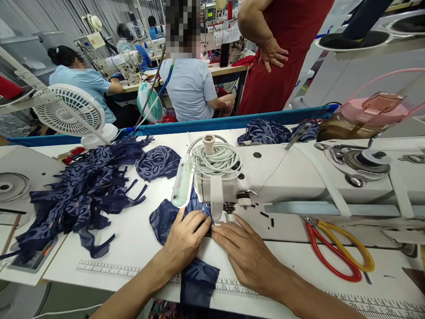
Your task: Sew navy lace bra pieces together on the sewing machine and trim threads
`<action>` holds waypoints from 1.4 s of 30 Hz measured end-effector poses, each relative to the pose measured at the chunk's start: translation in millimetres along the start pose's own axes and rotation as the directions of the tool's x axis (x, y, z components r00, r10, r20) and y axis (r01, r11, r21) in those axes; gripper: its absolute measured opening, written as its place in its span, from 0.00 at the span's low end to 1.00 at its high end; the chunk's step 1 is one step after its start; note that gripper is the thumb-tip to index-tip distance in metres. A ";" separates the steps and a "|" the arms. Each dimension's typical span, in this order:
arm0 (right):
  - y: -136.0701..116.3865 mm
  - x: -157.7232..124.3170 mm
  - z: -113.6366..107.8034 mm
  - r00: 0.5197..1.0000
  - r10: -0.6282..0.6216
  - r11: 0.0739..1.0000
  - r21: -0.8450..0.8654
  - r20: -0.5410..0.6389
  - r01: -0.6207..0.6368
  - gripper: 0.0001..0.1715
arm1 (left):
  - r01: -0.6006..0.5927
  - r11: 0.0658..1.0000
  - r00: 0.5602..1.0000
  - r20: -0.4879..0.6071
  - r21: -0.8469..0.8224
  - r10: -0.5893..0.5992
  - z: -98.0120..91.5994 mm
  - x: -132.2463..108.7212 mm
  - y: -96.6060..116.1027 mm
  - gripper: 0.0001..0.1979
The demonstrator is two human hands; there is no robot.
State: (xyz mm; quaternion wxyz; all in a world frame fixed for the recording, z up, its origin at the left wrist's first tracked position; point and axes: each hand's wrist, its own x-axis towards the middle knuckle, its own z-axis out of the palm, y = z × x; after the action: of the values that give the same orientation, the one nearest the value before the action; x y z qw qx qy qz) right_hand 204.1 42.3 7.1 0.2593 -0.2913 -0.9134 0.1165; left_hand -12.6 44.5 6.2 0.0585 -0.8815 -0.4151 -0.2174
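A navy lace fabric piece (166, 217) lies under the head of a white sewing machine (282, 173) and hangs over the table's front edge. My left hand (186, 239) rests on it with fingers curled, pressing the fabric just left of the presser foot (228, 217). My right hand (245, 252) lies flat on the table just right of the foot, fingers stretched toward the fabric edge at the needle.
A heap of navy lace pieces (86, 190) covers the table's left side. Scissors with red and yellow handles (335, 250) lie at the right. A white desk fan (69, 110) stands at the back left. Other people sit at machines behind; one in red (282, 53) stands close.
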 end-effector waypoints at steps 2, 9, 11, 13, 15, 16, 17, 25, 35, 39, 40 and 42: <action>1.7 -1.2 1.7 1.000 -0.002 1.000 -0.008 0.003 0.002 0.27 | 0.002 1.000 1.000 -0.014 -0.012 -0.002 1.7 0.1 -3.2 0.17; 8.2 3.7 6.2 0.998 0.041 0.997 -0.063 0.037 -0.039 0.27 | -0.038 0.999 0.998 0.051 0.021 0.037 8.3 15.6 -18.1 0.15; 9.3 5.4 5.3 0.998 0.045 0.998 -0.054 0.037 -0.043 0.27 | 0.004 0.996 0.998 0.067 0.085 -0.009 7.4 19.5 -12.1 0.15; 10.8 6.7 3.4 0.999 0.039 0.999 -0.032 0.006 -0.039 0.25 | 0.052 0.989 0.996 0.067 0.137 -0.062 3.8 20.8 -4.2 0.16; 13.3 7.8 1.1 0.998 0.054 0.998 -0.020 -0.038 -0.055 0.24 | 0.087 0.991 0.993 0.072 0.101 -0.094 -2.6 20.1 1.1 0.15; 14.8 8.3 0.1 0.996 0.073 0.997 -0.030 -0.056 -0.074 0.24 | 0.108 0.993 0.991 0.073 0.048 -0.111 -6.6 19.5 2.1 0.13; 16.3 8.9 -0.4 0.994 0.091 0.994 -0.050 -0.068 -0.095 0.23 | 0.135 0.991 0.988 0.076 -0.012 -0.134 -10.6 18.8 2.2 0.11; 17.7 13.2 2.1 0.998 0.070 0.992 -0.104 -0.001 -0.070 0.26 | 0.154 0.988 0.981 0.121 -0.016 -0.151 -14.9 17.2 3.5 0.04; 19.1 16.5 -0.2 0.998 0.015 0.997 -0.075 -0.066 -0.020 0.22 | 0.077 0.990 0.997 0.029 -0.119 -0.074 -1.9 14.1 -7.3 0.10; 18.6 16.3 0.2 0.995 0.011 0.998 -0.064 -0.100 -0.017 0.17 | 0.118 0.976 0.992 -0.013 -0.182 -0.122 4.2 13.8 -4.6 0.13; 18.3 16.2 -0.4 0.994 0.012 0.998 -0.064 -0.108 -0.019 0.15 | 0.129 0.977 0.991 -0.004 -0.172 -0.132 5.7 13.2 -2.5 0.13; 17.5 15.6 -1.5 0.993 0.022 0.997 -0.070 -0.117 -0.030 0.14 | 0.145 0.980 0.989 0.027 -0.138 -0.143 7.2 11.2 1.9 0.12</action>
State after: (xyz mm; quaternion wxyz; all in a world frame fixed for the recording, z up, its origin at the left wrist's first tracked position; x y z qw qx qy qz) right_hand 202.3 65.7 8.3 0.2997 -0.3187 -0.8965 0.0699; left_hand -2.5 53.2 4.8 -0.0226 -0.8527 -0.4622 -0.2423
